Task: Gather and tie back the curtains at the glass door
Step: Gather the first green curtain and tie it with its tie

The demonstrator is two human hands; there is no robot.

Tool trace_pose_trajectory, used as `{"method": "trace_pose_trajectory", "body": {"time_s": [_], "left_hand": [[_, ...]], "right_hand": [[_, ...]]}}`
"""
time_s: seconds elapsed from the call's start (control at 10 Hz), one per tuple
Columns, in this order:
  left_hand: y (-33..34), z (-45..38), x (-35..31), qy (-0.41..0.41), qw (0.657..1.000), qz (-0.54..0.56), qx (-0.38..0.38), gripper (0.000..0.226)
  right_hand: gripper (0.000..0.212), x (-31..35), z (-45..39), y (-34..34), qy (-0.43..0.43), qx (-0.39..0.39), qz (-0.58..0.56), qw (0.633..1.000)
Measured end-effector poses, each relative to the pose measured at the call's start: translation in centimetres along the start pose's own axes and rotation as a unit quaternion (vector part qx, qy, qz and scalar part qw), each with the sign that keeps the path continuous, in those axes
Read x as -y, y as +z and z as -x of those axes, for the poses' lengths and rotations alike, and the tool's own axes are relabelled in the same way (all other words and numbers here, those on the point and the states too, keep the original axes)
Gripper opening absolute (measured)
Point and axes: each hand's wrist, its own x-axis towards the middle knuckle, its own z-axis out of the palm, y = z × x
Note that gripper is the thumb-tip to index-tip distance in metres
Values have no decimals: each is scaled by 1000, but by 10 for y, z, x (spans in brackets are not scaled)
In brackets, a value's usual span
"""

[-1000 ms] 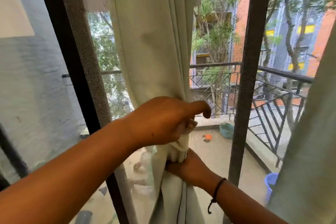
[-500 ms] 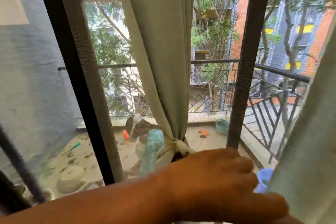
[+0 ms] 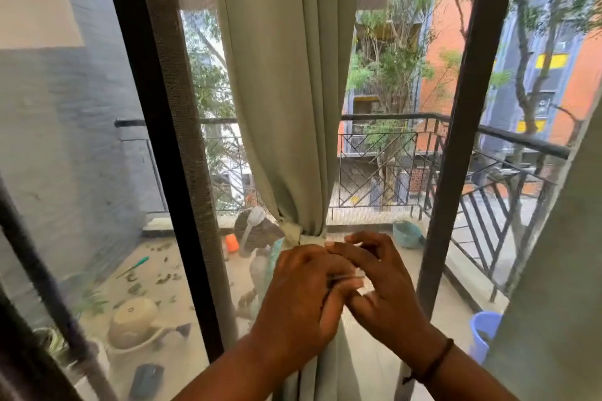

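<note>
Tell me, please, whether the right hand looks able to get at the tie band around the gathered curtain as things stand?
Probably yes. The right hand sits just below the tie band cinching the curtain, fingers pointing toward it. Nothing lies between them; the left hand is beside it, not blocking the band.

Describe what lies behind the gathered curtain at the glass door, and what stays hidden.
Behind the curtain a balcony railing, trees and an orange building show through the screen. The fabric covers the railing's middle stretch. Both hands, left hand and right hand, hide the curtain just below its tie.
</note>
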Motion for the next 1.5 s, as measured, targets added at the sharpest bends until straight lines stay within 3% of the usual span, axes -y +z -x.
{"method": "trace_pose_trajectory", "body": {"time_s": [0.1, 0.2, 0.3, 0.4, 0.5, 0.6, 0.7, 0.8, 1.0, 1.1, 1.2, 1.3, 1.4, 1.5], "left_hand": [[1, 23, 15, -3, 993, 17, -115, 42], [2, 33, 28, -78, 988, -25, -131, 64], [7, 19, 34, -154, 984, -57, -76, 70], [22, -2, 33, -181, 980, 32, -74, 59], [37, -18, 30, -177, 970, 97, -136, 39], [48, -25, 33, -173, 966, 98, -163, 21], [50, -31, 43, -183, 967, 103, -147, 17], [45, -32, 51, -192, 976, 20, -104, 20], [30, -26, 74, -93, 990, -59, -87, 20], [27, -25, 81, -58, 994, -15, -87, 18], [27, -24, 82, -59, 995, 11, -75, 21], [26, -19, 73, -109, 991, 50, -62, 24], [24, -13, 59, -119, 989, 69, -56, 37], [25, -5, 47, -91, 989, 97, -58, 50]], "right_hand": [[23, 10, -10, -7, -5, -40, -45, 998], [30, 21, -14, -14, 0, -20, -90, 996], [38, 33, -18, -19, 32, 13, -109, 993], [26, 53, -23, -27, 73, 15, -157, 985], [13, 66, -20, -26, 143, 38, -193, 970], [9, 70, -16, -28, 185, 42, -189, 963], [13, 63, -8, -30, 241, 25, -223, 944], [8, 66, 4, -32, 239, 46, -219, 945], [33, 71, 9, -60, 206, 85, -210, 952], [42, 73, 13, -69, 223, 91, -243, 940], [38, 69, 14, -75, 244, 88, -274, 926], [16, 46, 5, -82, 291, 54, -287, 911], [15, 4, -18, -86, 352, 76, -209, 909], [24, -16, -39, -80, 288, 128, -57, 947]]}}
